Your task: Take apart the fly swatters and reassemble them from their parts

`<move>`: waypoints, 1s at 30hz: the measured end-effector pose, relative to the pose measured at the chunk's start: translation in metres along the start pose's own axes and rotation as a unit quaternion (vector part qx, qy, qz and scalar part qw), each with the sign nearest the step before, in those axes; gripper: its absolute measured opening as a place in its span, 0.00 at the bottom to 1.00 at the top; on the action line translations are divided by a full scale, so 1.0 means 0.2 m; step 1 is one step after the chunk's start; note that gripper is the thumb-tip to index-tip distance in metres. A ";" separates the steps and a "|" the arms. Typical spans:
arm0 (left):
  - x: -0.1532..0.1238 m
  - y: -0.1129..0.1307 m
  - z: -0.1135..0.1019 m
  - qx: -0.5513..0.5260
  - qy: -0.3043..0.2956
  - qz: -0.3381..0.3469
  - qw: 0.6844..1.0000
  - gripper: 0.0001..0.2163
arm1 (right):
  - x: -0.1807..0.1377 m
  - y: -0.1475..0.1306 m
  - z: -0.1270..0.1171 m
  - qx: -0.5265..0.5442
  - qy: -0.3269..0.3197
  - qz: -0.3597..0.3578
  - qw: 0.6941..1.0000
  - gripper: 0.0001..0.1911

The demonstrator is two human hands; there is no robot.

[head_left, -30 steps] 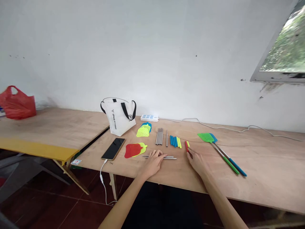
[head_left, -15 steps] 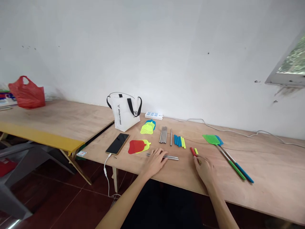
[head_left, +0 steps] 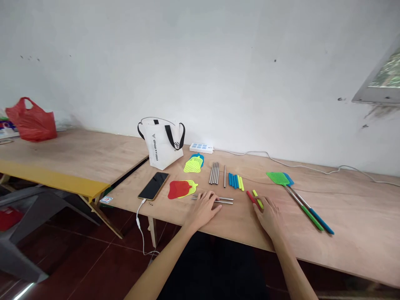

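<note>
My left hand (head_left: 205, 207) lies flat on the plywood table (head_left: 343, 233), fingers spread over two thin metal rods (head_left: 225, 200). My right hand (head_left: 269, 215) rests palm down with its fingertips on a red handle grip (head_left: 251, 196) and a yellow-green grip (head_left: 256, 197). Beyond them lie a row of blue and yellow grips (head_left: 235, 181), a bundle of metal rods (head_left: 214, 173), a red swatter head over a yellow one (head_left: 180, 188), and a yellow head over a blue one (head_left: 193, 163). Two finished swatters, green (head_left: 296, 198) and blue (head_left: 315, 216), lie to the right.
A phone (head_left: 154, 186) on a charging cable lies left of the swatter heads. A white tote bag (head_left: 162, 143) and a power strip (head_left: 201, 147) stand near the wall. A second table (head_left: 62, 160) at left carries a red plastic bag (head_left: 31, 120).
The view has shifted left and a little down. My right hand drew back slightly toward me, and the red and yellow-green grips came with it. My left hand stays on the rods.
</note>
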State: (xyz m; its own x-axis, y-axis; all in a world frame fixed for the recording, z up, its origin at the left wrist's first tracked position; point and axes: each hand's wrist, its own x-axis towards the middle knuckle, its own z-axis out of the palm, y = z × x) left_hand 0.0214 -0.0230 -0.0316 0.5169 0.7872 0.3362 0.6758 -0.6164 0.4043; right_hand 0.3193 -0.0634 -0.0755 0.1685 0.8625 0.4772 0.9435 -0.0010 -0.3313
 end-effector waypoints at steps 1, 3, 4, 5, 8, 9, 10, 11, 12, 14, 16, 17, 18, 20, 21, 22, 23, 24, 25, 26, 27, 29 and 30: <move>0.00 -0.01 0.00 -0.004 -0.001 -0.003 1.000 0.07 | 0.00 0.00 0.00 -0.010 0.001 0.008 1.000 0.18; 0.01 -0.02 -0.01 -0.016 -0.004 -0.002 1.000 0.07 | -0.01 -0.01 -0.01 -0.018 -0.001 0.014 1.000 0.17; 0.01 -0.03 -0.01 -0.023 -0.005 0.000 1.000 0.06 | -0.01 -0.01 -0.01 -0.012 -0.004 0.010 1.000 0.17; 0.01 -0.04 -0.02 -0.031 -0.004 0.003 1.000 0.05 | 0.00 -0.01 -0.01 -0.001 -0.008 0.002 1.000 0.17; 0.02 -0.05 -0.03 -0.043 0.002 0.006 0.999 0.05 | 0.01 -0.01 -0.02 0.043 -0.020 -0.027 0.999 0.17; 0.02 -0.05 -0.03 -0.042 0.002 0.006 0.999 0.05 | 0.01 -0.02 -0.02 0.055 -0.024 -0.035 0.998 0.17; 0.02 -0.05 -0.03 -0.039 0.000 0.004 0.999 0.05 | 0.01 -0.02 -0.02 0.066 -0.029 -0.045 0.996 0.17; 0.02 -0.05 -0.03 -0.035 -0.002 0.004 0.999 0.05 | 0.02 -0.02 -0.02 0.076 -0.032 -0.056 0.995 0.17; 0.02 -0.05 -0.03 -0.031 -0.005 0.003 1.000 0.04 | 0.02 -0.03 -0.02 0.084 -0.035 -0.069 0.994 0.17; 0.03 -0.05 -0.03 -0.024 -0.007 0.005 1.000 0.04 | 0.02 -0.04 -0.02 0.092 -0.039 -0.096 0.990 0.17; 0.03 -0.05 -0.03 -0.022 -0.007 0.009 1.000 0.04 | 0.02 -0.04 -0.02 0.088 -0.044 -0.117 0.988 0.16; 0.03 -0.05 -0.02 -0.022 -0.007 0.010 1.000 0.04 | 0.02 -0.05 -0.02 0.084 -0.047 -0.125 0.987 0.16; 0.03 -0.05 -0.02 -0.023 -0.008 0.010 1.000 0.05 | 0.02 -0.05 -0.02 0.079 -0.047 -0.131 0.987 0.16; 0.03 -0.05 -0.02 -0.026 -0.010 0.011 1.000 0.05 | 0.02 -0.05 -0.01 0.073 -0.044 -0.137 0.987 0.16; 0.03 -0.06 -0.02 -0.026 -0.011 0.012 1.000 0.05 | 0.01 -0.05 -0.01 0.071 -0.041 -0.139 0.987 0.16; 0.03 -0.06 -0.02 -0.027 -0.012 0.015 0.999 0.06 | 0.01 -0.05 0.00 0.070 -0.036 -0.139 0.987 0.16; 0.03 -0.06 -0.02 -0.029 -0.013 0.017 0.999 0.06 | 0.01 -0.05 0.00 0.069 -0.033 -0.138 0.987 0.17; 0.03 -0.06 -0.02 -0.030 -0.014 0.019 0.999 0.06 | 0.01 -0.05 0.00 0.069 -0.032 -0.137 0.988 0.17; 0.03 -0.06 -0.02 -0.033 -0.014 0.020 0.999 0.05 | 0.02 -0.05 0.00 0.069 -0.031 -0.136 0.988 0.17; 0.03 -0.06 -0.02 -0.035 -0.015 0.021 0.999 0.05 | 0.02 -0.05 0.00 0.068 -0.029 -0.135 0.988 0.17; 0.03 -0.06 -0.02 -0.036 -0.016 0.022 0.999 0.05 | 0.02 -0.05 0.00 0.066 -0.028 -0.135 0.988 0.17; 0.03 -0.06 -0.02 -0.039 -0.017 0.028 0.999 0.04 | 0.02 -0.06 -0.02 0.060 -0.026 -0.139 0.988 0.17; 0.03 -0.06 -0.02 -0.040 -0.017 0.031 0.999 0.04 | 0.02 -0.06 -0.02 0.057 -0.025 -0.140 0.988 0.17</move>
State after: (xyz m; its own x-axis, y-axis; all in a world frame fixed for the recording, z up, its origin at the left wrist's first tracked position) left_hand 0.0143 -0.0119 -0.0310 0.5749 0.7472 0.3334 0.5989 -0.6619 0.4507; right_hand 0.3095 -0.0629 -0.0661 -0.1122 0.8446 0.5235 0.9120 0.2967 -0.2832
